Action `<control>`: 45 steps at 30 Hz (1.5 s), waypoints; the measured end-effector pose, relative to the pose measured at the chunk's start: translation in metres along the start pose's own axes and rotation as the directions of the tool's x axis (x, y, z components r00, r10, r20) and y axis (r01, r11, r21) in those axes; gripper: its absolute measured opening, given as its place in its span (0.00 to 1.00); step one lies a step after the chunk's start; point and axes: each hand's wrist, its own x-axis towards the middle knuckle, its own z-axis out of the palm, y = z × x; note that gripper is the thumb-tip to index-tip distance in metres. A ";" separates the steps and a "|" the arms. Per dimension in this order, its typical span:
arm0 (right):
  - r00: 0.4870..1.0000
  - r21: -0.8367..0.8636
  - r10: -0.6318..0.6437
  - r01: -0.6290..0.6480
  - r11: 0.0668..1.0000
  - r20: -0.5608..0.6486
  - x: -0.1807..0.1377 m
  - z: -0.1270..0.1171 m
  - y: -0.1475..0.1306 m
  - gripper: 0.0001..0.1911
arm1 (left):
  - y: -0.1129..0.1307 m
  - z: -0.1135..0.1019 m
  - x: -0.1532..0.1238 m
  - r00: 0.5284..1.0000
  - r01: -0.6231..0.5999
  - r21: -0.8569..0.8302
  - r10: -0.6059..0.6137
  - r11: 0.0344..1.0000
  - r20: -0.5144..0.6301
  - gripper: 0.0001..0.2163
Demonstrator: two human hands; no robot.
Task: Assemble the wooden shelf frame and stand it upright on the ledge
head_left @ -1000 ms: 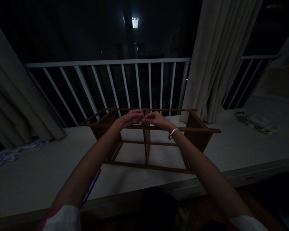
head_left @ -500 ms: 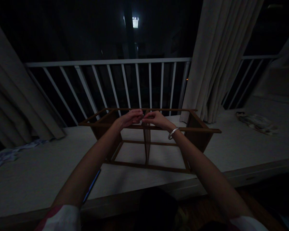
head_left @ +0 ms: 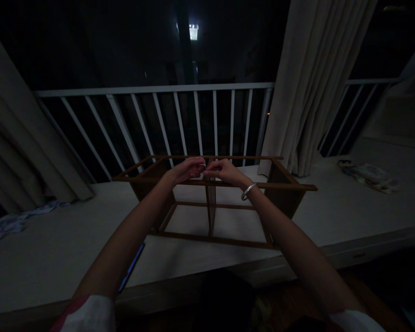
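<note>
A brown wooden shelf frame (head_left: 240,246) lies on its side on the pale ledge, with a divider board in its middle. Above that divider, my left hand (head_left: 188,169) is closed, and a small thin shiny metal piece (head_left: 202,164) shows at its fingertips. Close by on the right, my right hand (head_left: 225,171) pinches thumb and fingers together at the divider's upper end. It wears a silver bangle (head_left: 249,191) at the wrist. Whatever sits in the right pinch is too small and dark to make out.
A phone or tablet (head_left: 132,267) with a bluish screen lies by my left forearm on the pale ledge (head_left: 72,249). White railings (head_left: 155,87) stand behind the frame, between curtains (head_left: 307,83). Crumpled cloth (head_left: 370,177) lies at right, patterned fabric (head_left: 7,226) at left.
The shiny piece at my left fingertips shows more clearly now. Both hands have stayed almost in place over the divider, and the shelf frame has not moved.
</note>
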 end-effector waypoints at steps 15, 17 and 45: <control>1.000 0.011 0.020 -0.020 1.000 0.020 0.000 0.000 -0.002 0.16 | 0.000 0.002 -0.002 1.000 -0.028 0.041 0.028 0.999 0.001 0.08; 0.999 0.015 0.031 -0.031 0.999 0.015 0.000 0.000 -0.001 0.16 | -0.001 0.002 -0.002 0.999 -0.032 0.046 0.032 0.998 -0.006 0.08; 0.998 0.069 0.038 -0.042 0.997 0.059 0.000 0.000 0.002 0.16 | -0.006 -0.001 0.004 0.998 -0.024 0.081 0.028 0.996 -0.050 0.10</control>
